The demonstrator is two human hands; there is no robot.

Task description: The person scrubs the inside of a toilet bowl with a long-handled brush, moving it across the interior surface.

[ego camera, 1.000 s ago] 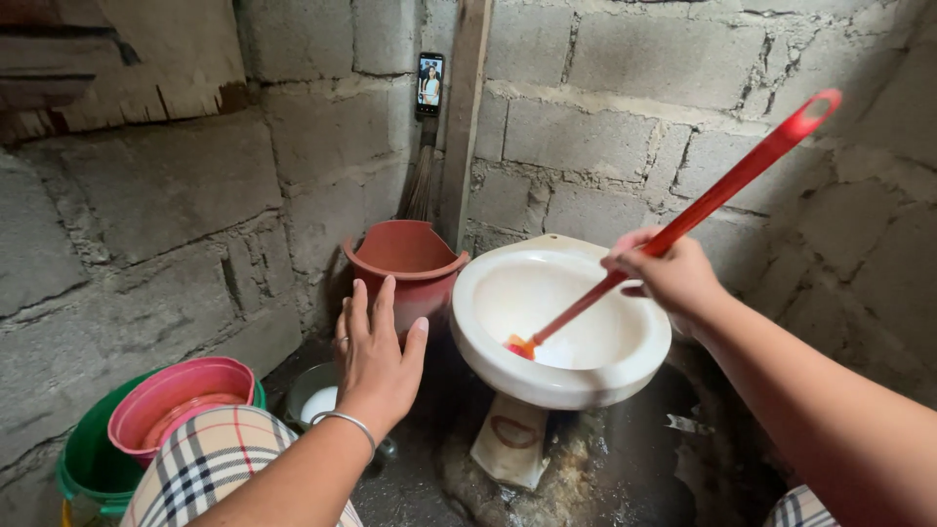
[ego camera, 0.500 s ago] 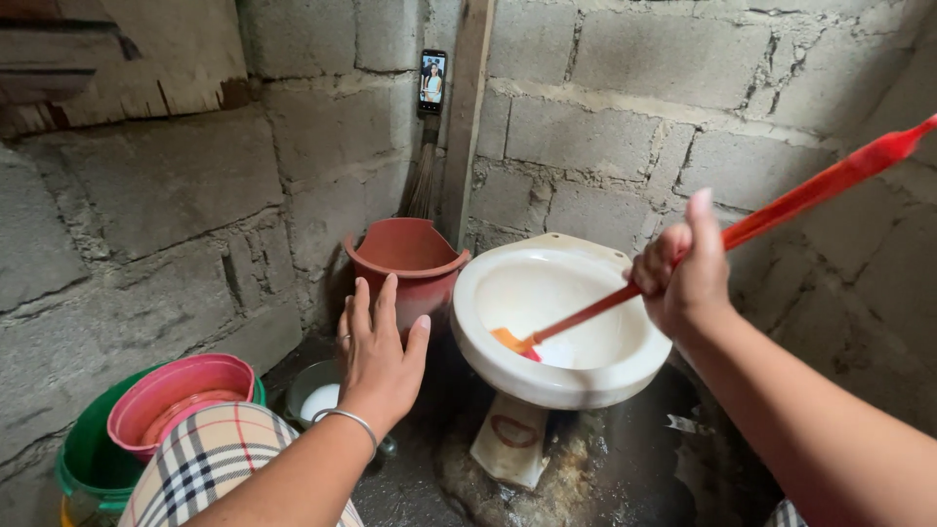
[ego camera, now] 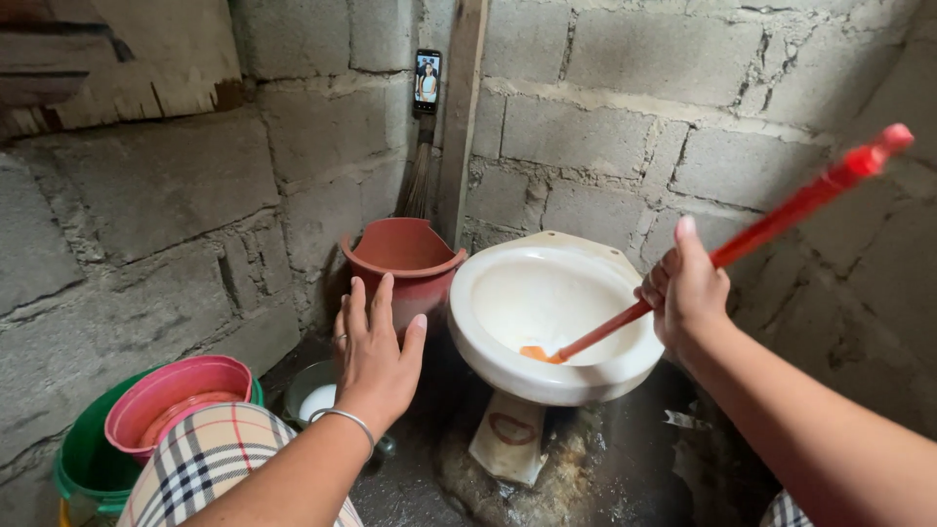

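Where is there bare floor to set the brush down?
Crowded on the left: stacked pink and green basins, a small metal bowl and a brown plastic bucket flank the white toilet bowl. Freer patches: wet dark floor right of the pedestal, and floor in front of it.

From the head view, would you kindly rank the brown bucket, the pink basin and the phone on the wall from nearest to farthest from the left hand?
1. Brown bucket, just beyond the left hand.
2. Pink basin, lower left.
3. Phone, high on the wall.
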